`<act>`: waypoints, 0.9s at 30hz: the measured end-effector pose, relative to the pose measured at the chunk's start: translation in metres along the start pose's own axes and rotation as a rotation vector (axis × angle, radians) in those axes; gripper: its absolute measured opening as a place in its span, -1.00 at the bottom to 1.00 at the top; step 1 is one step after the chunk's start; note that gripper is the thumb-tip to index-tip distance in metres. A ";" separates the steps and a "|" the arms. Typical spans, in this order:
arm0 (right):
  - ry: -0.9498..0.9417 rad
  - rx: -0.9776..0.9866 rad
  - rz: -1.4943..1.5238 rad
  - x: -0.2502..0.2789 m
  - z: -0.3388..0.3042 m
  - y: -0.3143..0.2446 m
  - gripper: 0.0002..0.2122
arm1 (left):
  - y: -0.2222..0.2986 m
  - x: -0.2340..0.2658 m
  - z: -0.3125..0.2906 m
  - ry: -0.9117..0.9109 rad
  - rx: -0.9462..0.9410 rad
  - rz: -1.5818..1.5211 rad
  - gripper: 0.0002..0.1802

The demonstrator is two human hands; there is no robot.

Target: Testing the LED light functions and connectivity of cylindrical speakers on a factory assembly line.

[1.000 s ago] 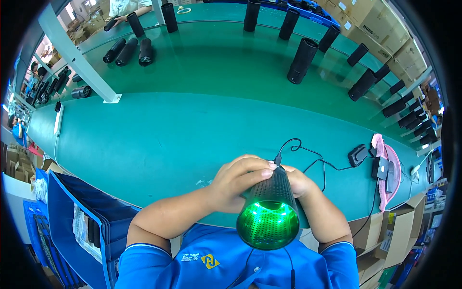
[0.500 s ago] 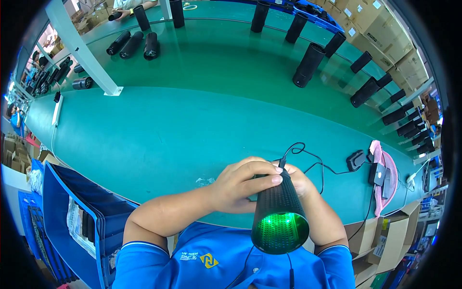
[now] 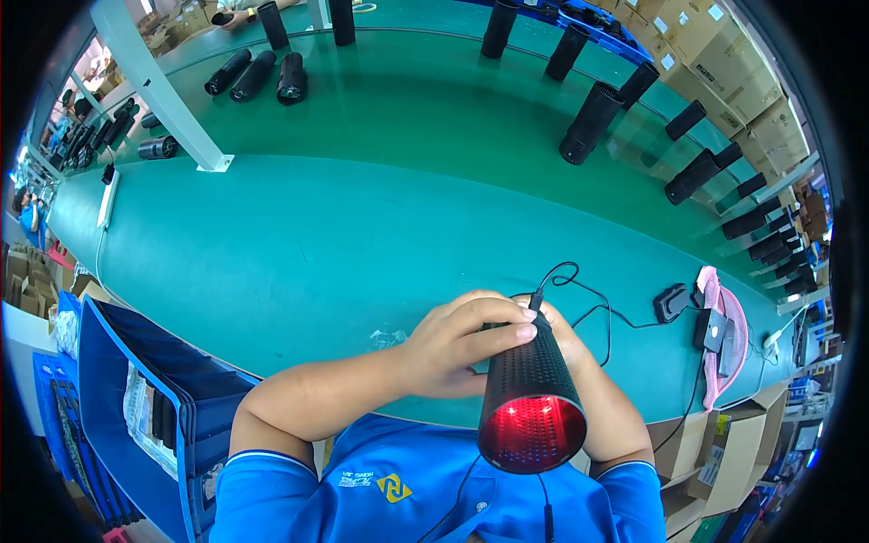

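Observation:
A black perforated cylinder (image 3: 532, 385) is held between my two hands, its open end tilted toward me. Red light glows inside that end. My left hand (image 3: 466, 342) wraps the cylinder's left side, thumb and fingers near the far end. Behind it, my right hand (image 3: 559, 333) grips the far right side; most of its fingers are hidden by the cylinder. A black cable plug (image 3: 536, 300) sits at the cylinder's far end, next to my left fingertips. Its cable (image 3: 608, 312) loops off to the right over the green table.
Several black cylinders (image 3: 590, 122) stand or lie on the darker green strip (image 3: 407, 118) beyond the table. At right are a black adapter (image 3: 671, 302) and a pink mesh basket (image 3: 731, 335). A blue bin (image 3: 186, 425) stands at left. A white post (image 3: 167, 90) rises at far left.
The light inside the cylinder has turned from green to red. Both hands keep their hold, and the cylinder has shifted very slightly. The far cylinders appear slightly shifted to the right.

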State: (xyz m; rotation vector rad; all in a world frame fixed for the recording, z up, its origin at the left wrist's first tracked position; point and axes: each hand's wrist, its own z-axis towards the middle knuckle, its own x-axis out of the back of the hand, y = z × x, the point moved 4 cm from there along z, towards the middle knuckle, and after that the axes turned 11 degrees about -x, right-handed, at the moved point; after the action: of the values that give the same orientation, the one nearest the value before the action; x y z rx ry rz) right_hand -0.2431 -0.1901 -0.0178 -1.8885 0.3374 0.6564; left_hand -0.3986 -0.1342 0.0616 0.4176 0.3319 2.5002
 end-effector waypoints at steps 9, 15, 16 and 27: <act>0.065 0.018 0.045 -0.017 -0.001 -0.011 -0.74 | -0.004 0.004 -0.002 0.048 0.032 -0.047 -0.28; -0.072 -0.057 0.240 -0.013 -0.003 -0.001 -0.80 | -0.007 0.001 -0.006 0.045 0.215 -0.169 -0.25; -0.073 -0.053 0.242 -0.013 -0.002 -0.001 -0.80 | -0.007 0.000 -0.006 0.040 0.214 -0.170 -0.25; -0.013 -0.080 -0.110 -0.030 -0.017 -0.027 -0.83 | -0.039 0.010 -0.015 0.644 0.735 -0.779 -0.11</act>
State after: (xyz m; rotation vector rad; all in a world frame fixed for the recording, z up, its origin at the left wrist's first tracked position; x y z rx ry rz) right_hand -0.2490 -0.1967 0.0255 -1.9633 0.1998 0.6161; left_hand -0.3924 -0.0995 0.0373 -0.2474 1.3806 1.6046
